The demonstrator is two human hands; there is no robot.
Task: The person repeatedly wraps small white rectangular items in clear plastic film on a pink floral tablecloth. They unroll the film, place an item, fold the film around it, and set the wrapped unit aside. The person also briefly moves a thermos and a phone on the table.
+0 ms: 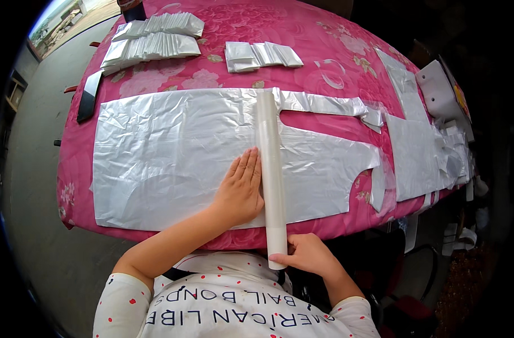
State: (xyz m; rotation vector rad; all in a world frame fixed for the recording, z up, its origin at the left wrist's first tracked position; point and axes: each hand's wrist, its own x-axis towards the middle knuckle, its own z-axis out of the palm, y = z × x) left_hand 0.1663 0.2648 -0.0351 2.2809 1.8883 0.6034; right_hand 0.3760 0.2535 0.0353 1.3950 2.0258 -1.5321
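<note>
A thin white plastic sheet (161, 152) lies spread across the table, with cut-outs and strap-like strips at its right end. Across it, running from far to near, rests a long pale tube (273, 169) with a glossy surface. My left hand (240, 188) presses flat on the sheet just left of the tube, fingers stretched out and its edge against the tube. My right hand (308, 252) grips the tube's near end, which sticks out past the table edge; the thumb lies on top and the other fingers are partly hidden.
A pink floral cloth (223, 22) covers the table. Stacks of folded white plastic packets (150, 48) and a smaller row (262, 56) lie at the back. A dark phone (89, 96) sits at the left edge. More plastic sheets (417, 158) and a white box (440, 93) are at right.
</note>
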